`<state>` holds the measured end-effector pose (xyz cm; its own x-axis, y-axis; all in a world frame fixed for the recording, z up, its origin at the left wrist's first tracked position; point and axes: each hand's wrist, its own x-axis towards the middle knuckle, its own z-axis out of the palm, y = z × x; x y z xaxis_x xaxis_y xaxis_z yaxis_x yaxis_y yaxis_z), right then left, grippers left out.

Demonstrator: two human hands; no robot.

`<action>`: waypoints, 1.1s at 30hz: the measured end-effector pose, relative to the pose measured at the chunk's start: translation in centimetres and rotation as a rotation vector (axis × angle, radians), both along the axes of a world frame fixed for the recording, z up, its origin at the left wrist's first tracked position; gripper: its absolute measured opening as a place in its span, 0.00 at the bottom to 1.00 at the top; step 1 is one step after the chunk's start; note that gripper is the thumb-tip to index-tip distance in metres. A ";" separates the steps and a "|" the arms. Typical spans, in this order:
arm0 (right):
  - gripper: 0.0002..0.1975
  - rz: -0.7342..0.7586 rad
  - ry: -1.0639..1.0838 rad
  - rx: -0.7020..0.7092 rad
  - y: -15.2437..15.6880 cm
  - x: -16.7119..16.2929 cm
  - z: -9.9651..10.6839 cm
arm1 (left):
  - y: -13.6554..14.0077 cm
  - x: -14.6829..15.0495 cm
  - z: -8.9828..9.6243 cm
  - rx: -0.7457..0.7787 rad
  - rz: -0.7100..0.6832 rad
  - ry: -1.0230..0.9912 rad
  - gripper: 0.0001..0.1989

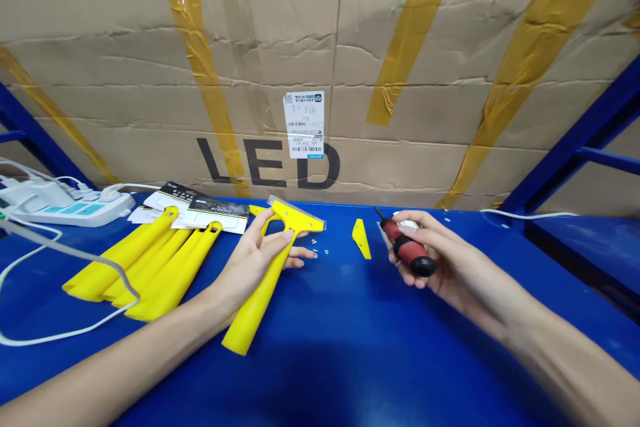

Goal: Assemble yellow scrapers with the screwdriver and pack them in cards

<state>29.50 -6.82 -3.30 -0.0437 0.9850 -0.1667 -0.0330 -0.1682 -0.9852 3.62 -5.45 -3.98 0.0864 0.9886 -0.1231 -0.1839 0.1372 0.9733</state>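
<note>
My left hand [260,250] is closed around a yellow scraper [260,290], its wide head up and its handle slanting down toward me. A clear strip [287,202] runs along the head's edge. In my right hand [435,243] is a red and black screwdriver [413,250], its dark shaft pointing up and left. Something pale shows partly behind that hand; I cannot make out what it is. Between my hands a yellow cover plate [361,239] with small holes lies on the blue table. Several tiny metal screws and nuts [314,242] lie near my left fingertips.
Several yellow scraper handles [165,267] lie at left beside black and white cards [215,213]. A white power strip [80,208] with cables [60,335] is at far left, one cable looping over the handles. A taped cardboard box [400,153] stands behind the blue table [340,360].
</note>
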 end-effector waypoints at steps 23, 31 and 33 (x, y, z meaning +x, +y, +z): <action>0.10 -0.171 -1.394 0.428 2.4 5.3 -0.9 | 1.6 3.7 2.1 0.218 -0.391 0.203 0.20; 0.20 -0.030 -1.497 0.262 2.1 4.7 -1.2 | 2.6 7.4 0.5 0.219 -0.448 0.202 0.16; 0.21 0.017 -1.571 0.291 2.0 4.5 -1.0 | 2.6 7.5 0.3 0.210 -0.449 0.211 0.16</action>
<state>34.03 -4.84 -4.28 -0.0286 0.9910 0.1305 0.9988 0.0334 -0.0350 11.14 -2.83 -3.69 0.5013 0.8652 0.0127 0.0503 -0.0438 0.9978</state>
